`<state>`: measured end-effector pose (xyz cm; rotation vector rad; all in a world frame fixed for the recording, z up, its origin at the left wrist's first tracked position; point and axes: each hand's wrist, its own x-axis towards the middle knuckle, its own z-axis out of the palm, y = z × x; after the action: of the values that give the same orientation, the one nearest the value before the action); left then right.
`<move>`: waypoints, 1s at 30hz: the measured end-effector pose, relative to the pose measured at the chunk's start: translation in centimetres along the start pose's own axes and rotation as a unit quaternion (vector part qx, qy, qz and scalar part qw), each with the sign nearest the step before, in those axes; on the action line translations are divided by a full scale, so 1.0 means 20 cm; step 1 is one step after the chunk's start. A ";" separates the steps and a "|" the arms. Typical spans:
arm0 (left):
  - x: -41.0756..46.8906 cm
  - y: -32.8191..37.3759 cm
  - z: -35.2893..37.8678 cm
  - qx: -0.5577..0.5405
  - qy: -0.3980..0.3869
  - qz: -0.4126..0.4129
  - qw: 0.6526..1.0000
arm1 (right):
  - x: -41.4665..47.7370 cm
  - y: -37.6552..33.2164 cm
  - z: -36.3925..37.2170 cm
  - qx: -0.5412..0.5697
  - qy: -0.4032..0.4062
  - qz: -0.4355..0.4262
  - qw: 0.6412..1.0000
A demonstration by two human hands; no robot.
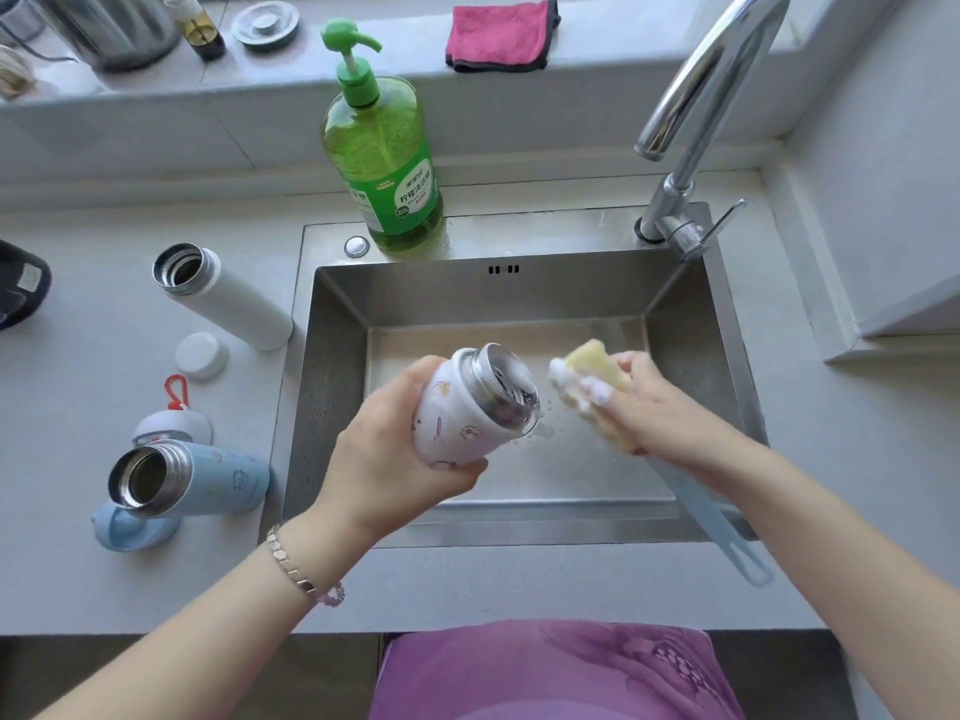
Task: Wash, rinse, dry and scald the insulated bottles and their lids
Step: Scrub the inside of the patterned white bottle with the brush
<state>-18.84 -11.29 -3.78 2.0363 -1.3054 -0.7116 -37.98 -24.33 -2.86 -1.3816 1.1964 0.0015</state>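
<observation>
The washing step is in hand, judging by the foam. At the left, on the table (78,563), two open bottles wait: a plain white bottle (228,298) farther off and a blue bottle (208,478) nearer. Between and around them lie three lids: a white round lid (201,356), a lid with a red loop (174,426) and a blue lid (130,530) just beside the blue bottle. Over the sink (337,407), the left hand (384,459) has its fingers curled round a third, patterned bottle (457,423), mouth tilted toward the right. Just right of that mouth, the right hand (660,407) has its fingers clamped on the soapy yellow head of a long-handled sponge brush (592,376). Next, the sponge probably has to go into the mouth, which calls for lining it up and shifting the grip back to the handle. Behind stand one soap bottle (382,163), one pink cloth (501,36) and one tap (696,122).
</observation>
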 end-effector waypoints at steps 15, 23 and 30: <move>-0.07 0.05 0.13 -0.167 -0.032 -0.080 0.982 | -0.13 -0.04 0.11 0.195 0.017 -0.142 0.970; -0.01 0.03 0.06 -0.146 -0.004 -0.036 0.989 | -0.07 0.02 0.10 0.071 -0.012 -0.081 0.994; 0.02 -0.12 0.02 -0.088 -0.038 -0.047 0.994 | -0.11 0.01 -0.16 -0.240 0.018 -0.161 0.957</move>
<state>-17.57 -10.89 -5.77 1.9539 -1.1505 -0.9226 -41.15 -25.14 -0.75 -2.0018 1.0239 0.0411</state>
